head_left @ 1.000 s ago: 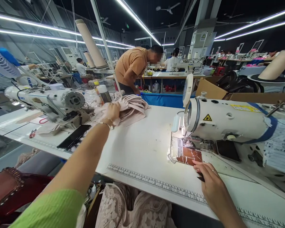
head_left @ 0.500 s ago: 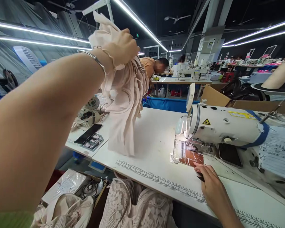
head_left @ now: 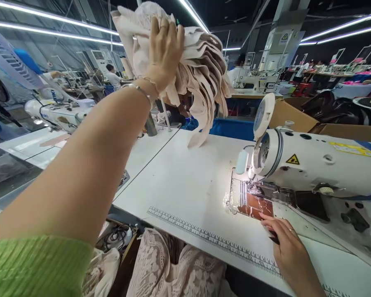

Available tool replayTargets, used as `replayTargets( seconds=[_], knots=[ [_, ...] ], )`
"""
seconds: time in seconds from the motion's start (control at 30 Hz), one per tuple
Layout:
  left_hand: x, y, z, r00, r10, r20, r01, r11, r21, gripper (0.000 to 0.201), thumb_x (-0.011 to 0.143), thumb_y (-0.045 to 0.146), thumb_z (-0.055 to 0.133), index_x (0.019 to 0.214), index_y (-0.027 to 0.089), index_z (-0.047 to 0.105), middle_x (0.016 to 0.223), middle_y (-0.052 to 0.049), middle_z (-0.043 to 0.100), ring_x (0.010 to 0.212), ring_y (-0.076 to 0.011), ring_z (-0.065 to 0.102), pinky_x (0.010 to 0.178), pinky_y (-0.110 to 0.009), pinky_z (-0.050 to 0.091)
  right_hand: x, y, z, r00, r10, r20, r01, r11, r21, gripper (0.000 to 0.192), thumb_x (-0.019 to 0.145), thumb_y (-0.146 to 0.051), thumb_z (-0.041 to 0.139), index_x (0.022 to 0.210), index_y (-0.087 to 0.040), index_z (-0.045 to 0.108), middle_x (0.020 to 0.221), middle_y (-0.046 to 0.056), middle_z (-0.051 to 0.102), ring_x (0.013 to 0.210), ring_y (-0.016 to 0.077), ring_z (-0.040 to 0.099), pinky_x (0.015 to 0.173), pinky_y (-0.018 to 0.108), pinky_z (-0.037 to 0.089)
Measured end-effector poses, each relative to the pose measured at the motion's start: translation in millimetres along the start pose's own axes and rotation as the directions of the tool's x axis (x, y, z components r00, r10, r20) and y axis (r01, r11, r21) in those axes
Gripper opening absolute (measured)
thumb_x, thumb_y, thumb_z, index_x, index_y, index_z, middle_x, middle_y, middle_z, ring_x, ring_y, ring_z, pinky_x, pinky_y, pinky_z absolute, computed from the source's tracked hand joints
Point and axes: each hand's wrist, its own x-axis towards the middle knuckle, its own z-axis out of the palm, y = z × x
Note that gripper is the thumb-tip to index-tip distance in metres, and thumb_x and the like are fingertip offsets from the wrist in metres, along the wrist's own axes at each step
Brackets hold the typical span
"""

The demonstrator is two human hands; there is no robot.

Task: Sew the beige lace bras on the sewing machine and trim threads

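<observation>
I have my left hand [head_left: 164,49] clamped on the bundle of beige fabric pieces [head_left: 200,70] raised at twelve o'clock above the desk [head_left: 185,181], and I judge it best lowered flat while my right hand [head_left: 286,247], pinching a small dark tool, rests at four o'clock beside the sewing machine [head_left: 315,165].

The stack of cut fabric pieces [head_left: 200,70] is soft matt beige cloth; the sewing machine [head_left: 315,165] has glossy white enamel; the table [head_left: 185,181] is smooth matt.
</observation>
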Motion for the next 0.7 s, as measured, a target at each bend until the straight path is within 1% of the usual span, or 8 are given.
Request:
replayTargets(
  seconds=[0.03,0.13,0.23,0.33,0.4,0.47,0.6,0.7],
  knots=[
    [-21.5,0.8,5.1,0.996,-0.081,0.033,0.079,0.995,0.06,0.052,0.101,0.0,0.003,0.145,-0.005,0.032,0.15,-0.025,0.045,0.142,-0.017,0.032,0.118,-0.064,0.012,0.9,-0.6,-0.4,1.0,-0.009,-0.006,0.009,1.0,-0.002,0.043,0.071,-0.001,0.035,0.102,-0.025,0.055,0.107,0.003,0.071,0.101,0.0218,0.066,0.085,0.035,0.05],
    [-113.9,13.8,26.8,0.982,-0.026,0.186,0.015,0.998,0.061,0.045,0.105,0.005,0.016,0.136,-0.005,0.047,0.135,-0.027,0.056,0.133,-0.0269,0.046,0.11,-0.058,0.031,1.5,-0.4,0.9,0.999,-0.026,-0.02,0.026,1.0,-0.002,0.042,0.072,0.0,0.035,0.101,-0.024,0.055,0.105,0.003,0.071,0.101,0.022,0.065,0.089,0.035,0.049],
    [-218.5,32.6,52.4,0.93,0.055,0.364,-0.059,0.998,-0.001,0.027,0.097,0.002,0.044,0.116,0.003,0.063,0.111,-0.02,0.069,0.107,-0.0268,0.064,0.098,-0.047,0.046,0.8,0.2,2.7,0.999,-0.028,-0.022,0.028,1.0,0.003,0.042,0.072,0.0,0.036,0.101,-0.024,0.055,0.106,0.004,0.071,0.103,0.0229,0.064,0.09,0.036,0.049],
    [-292.9,45.4,67.8,0.885,0.038,0.464,-0.031,0.999,-0.022,0.032,0.091,-0.002,0.046,0.115,0.007,0.066,0.105,-0.02,0.07,0.1,-0.03,0.067,0.093,-0.047,0.05,1.0,-1.0,2.6,1.0,-0.022,-0.016,0.022,1.0,-0.004,0.044,0.07,0.0,0.036,0.102,-0.023,0.056,0.108,0.005,0.071,0.104,0.0234,0.064,0.089,0.036,0.049],
    [-315.8,48.2,71.8,0.865,-0.011,0.502,0.022,1.0,-0.015,0.033,0.092,0.001,0.047,0.12,0.005,0.065,0.111,-0.025,0.068,0.107,-0.0341,0.065,0.095,-0.052,0.049,1.4,-2.0,2.1,1.0,-0.023,-0.014,0.023,1.0,-0.005,0.046,0.069,0.0,0.036,0.103,-0.024,0.056,0.108,0.004,0.072,0.103,0.0234,0.064,0.089,0.036,0.049],
    [-321.3,47.0,73.5,0.845,-0.066,0.531,0.083,0.996,-0.008,0.032,0.094,0.007,0.053,0.123,0.003,0.063,0.118,-0.027,0.065,0.114,-0.0366,0.062,0.098,-0.055,0.048,1.5,-2.0,2.0,0.999,-0.025,-0.02,0.025,1.0,-0.004,0.046,0.068,-0.001,0.036,0.102,-0.024,0.056,0.107,0.004,0.072,0.102,0.0234,0.064,0.088,0.036,0.049],
    [-309.8,37.9,75.0,0.803,-0.176,0.569,0.215,0.977,-0.001,0.038,0.097,0.031,0.064,0.129,0.012,0.059,0.13,-0.016,0.061,0.116,-0.029,0.061,0.098,-0.05,0.052,0.6,0.3,3.6,1.0,-0.018,-0.02,0.018,1.0,0.004,0.043,0.069,-0.002,0.037,0.099,-0.024,0.056,0.105,0.003,0.072,0.1,0.0237,0.064,0.086,0.036,0.051],
    [-299.9,31.4,73.6,0.779,-0.242,0.579,0.308,0.951,-0.017,0.038,0.098,0.037,0.063,0.129,0.016,0.059,0.129,-0.011,0.061,0.111,-0.0246,0.064,0.093,-0.046,0.056,-0.6,1.3,4.7,1.0,0.001,-0.012,-0.001,0.999,0.037,0.041,0.069,-0.002,0.038,0.098,-0.025,0.057,0.106,0.003,0.073,0.1,0.0237,0.065,0.086,0.037,0.052]
  ],
)
